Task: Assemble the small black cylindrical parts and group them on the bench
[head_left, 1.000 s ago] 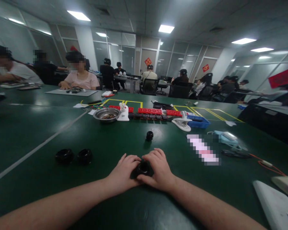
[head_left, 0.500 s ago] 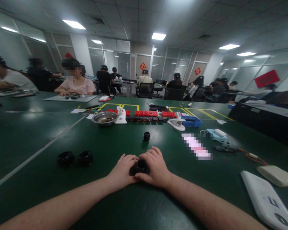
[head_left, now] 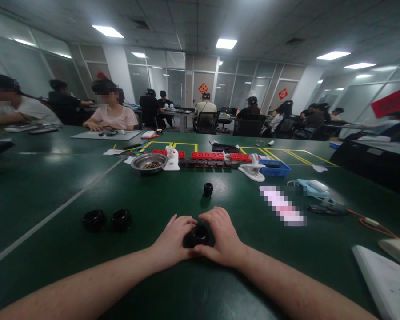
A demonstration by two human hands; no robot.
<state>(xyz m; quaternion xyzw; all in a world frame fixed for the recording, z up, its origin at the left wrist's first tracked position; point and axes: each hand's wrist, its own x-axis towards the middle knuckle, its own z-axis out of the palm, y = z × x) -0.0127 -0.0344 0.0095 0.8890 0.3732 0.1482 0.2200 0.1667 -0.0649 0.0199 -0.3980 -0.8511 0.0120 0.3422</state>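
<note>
A black, glossy, round hollow part (head_left: pixel 200 233) rests on the green table with its opening facing up, between my two hands. My left hand (head_left: pixel 175 238) curls round its left side, fingers at the far edge. On the other side, my right hand (head_left: pixel 222 238) is cupped about it, thumb at the near edge and fingers bent over the far edge. Some of the fingertip contact is hidden. A similar smaller-looking black part (head_left: pixel 208 189) stands farther off. To the left sit two more, a black part (head_left: pixel 94 220) and another black part (head_left: pixel 121 220).
Behind are a metal bowl (head_left: pixel 138 165) of small pieces, a white clamp-like stand (head_left: pixel 171 161), red blocks (head_left: pixel 208 155), another white piece (head_left: pixel 254 171) and a blue tray (head_left: pixel 276 171). A white box-like object (head_left: pixel 383 275) lies right. A person (head_left: pixel 111 113) sits across the table.
The whole view has shifted slightly. My right hand has loosened a little from the black part, so more of its opening shows. My left hand stays beside it.
</note>
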